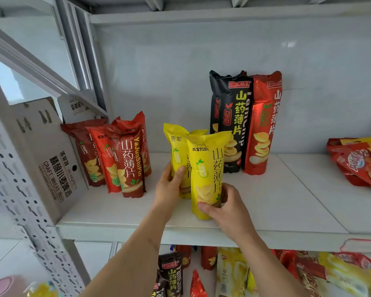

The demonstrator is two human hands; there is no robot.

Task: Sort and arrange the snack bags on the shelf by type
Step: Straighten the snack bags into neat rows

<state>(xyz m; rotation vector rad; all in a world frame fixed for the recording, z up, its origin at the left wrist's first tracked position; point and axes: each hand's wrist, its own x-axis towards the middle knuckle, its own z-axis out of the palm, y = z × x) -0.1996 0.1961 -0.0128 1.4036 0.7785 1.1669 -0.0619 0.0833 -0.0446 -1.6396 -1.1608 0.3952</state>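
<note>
On the white shelf [266, 202], both hands were busy with the yellow group. The right hand [227, 207] gripped the near yellow bag [206, 168] low down, thumb across its front, while the left hand [169, 185] curled round the far yellow bag [177, 146] just behind it. To finish well, the person probably needed to stand the two upright and touching, labels forward, well apart from the red bags [124, 155] at left and the black bag [231, 121] at far right.
</note>
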